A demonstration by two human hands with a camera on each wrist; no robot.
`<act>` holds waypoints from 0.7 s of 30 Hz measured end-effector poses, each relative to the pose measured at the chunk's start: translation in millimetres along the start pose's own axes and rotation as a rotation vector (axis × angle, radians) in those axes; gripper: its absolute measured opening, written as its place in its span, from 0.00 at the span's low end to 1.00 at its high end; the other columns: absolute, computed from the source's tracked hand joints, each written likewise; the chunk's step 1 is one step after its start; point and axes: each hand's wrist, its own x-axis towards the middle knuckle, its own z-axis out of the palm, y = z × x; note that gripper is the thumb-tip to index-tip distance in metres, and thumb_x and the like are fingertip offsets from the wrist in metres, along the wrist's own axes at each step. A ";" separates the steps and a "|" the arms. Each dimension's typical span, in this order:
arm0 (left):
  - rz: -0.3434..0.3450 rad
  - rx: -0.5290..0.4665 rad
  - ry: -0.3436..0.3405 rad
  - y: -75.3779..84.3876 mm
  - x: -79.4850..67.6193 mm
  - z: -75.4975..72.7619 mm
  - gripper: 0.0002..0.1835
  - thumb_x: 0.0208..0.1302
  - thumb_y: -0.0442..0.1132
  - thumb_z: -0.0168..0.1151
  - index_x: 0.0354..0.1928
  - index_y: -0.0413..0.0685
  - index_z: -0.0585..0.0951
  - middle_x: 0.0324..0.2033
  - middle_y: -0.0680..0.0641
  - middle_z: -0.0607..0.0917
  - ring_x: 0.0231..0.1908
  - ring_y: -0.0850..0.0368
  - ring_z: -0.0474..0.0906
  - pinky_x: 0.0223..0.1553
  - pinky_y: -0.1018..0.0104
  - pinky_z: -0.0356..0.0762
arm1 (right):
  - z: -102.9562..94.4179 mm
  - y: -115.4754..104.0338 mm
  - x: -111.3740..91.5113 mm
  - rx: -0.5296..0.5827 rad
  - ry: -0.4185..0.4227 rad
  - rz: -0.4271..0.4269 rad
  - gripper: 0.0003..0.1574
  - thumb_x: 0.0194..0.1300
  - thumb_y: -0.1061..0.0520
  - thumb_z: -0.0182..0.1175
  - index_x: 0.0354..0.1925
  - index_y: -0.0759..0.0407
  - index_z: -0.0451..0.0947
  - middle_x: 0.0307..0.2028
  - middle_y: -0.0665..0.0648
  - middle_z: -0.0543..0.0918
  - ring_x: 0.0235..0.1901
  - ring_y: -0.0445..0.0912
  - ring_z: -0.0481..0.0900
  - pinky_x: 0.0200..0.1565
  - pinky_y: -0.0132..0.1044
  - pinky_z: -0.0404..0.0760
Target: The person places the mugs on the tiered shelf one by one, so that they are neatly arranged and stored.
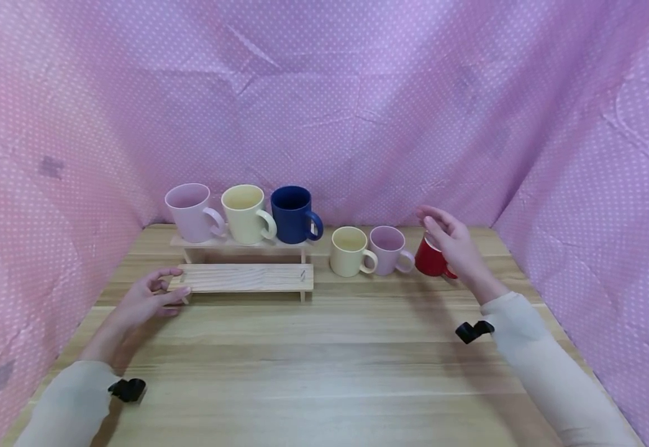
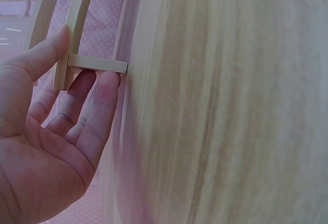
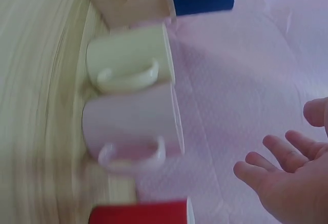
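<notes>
Three mugs [image 1: 243, 221] already stand on the far tier [image 1: 212, 244]; three more remain right on the tabletop [image 1: 302, 360]. Left hand [image 1: 145, 301] pinches the bare near tier [image 1: 246, 277]; right hand [image 1: 459, 247], spread, apparently touches nothing.

Site, viewed remotely: I read it as a curtained-off recording booth. Pink-lilac polka-dot cloth [image 1: 324, 124] hangs left, back and right around a wood-grain tabletop [image 1: 290, 366]; black wrist-worn devices [image 1: 128, 390] support this. Room behind the cloth: I cannot tell.
</notes>
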 end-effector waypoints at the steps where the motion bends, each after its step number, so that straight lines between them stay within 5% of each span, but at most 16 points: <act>1: 0.001 -0.001 -0.001 0.0 -0.1 0.2 0.29 0.67 0.41 0.70 0.64 0.45 0.67 0.39 0.43 0.76 0.38 0.57 0.86 0.40 0.54 0.89 | -4.8 1.4 -2.6 -0.007 0.013 -0.004 0.37 0.79 0.45 0.52 0.75 0.63 0.60 0.69 0.59 0.71 0.70 0.49 0.66 0.69 0.39 0.69; 10: 0.009 0.001 -0.002 -0.7 -2.0 1.3 0.31 0.67 0.41 0.71 0.66 0.43 0.66 0.38 0.43 0.76 0.37 0.58 0.84 0.40 0.54 0.89 | -47.1 31.3 -28.2 0.054 0.134 0.006 0.37 0.79 0.47 0.54 0.77 0.59 0.58 0.72 0.58 0.66 0.73 0.50 0.60 0.67 0.31 0.69; 15: 0.003 0.009 -0.003 -0.4 -2.7 1.6 0.33 0.67 0.42 0.71 0.67 0.42 0.65 0.39 0.43 0.76 0.37 0.58 0.84 0.40 0.54 0.89 | -61.1 52.4 -37.3 0.041 0.174 0.037 0.37 0.78 0.48 0.55 0.77 0.60 0.57 0.67 0.53 0.67 0.70 0.47 0.62 0.54 0.20 0.77; 21: -0.007 0.013 -0.003 3.7 -3.4 1.0 0.32 0.67 0.43 0.70 0.66 0.42 0.66 0.39 0.43 0.74 0.39 0.58 0.86 0.41 0.55 0.89 | -69.6 78.2 -42.0 0.100 0.161 0.120 0.38 0.77 0.47 0.56 0.76 0.55 0.56 0.69 0.59 0.62 0.68 0.47 0.63 0.55 0.24 0.78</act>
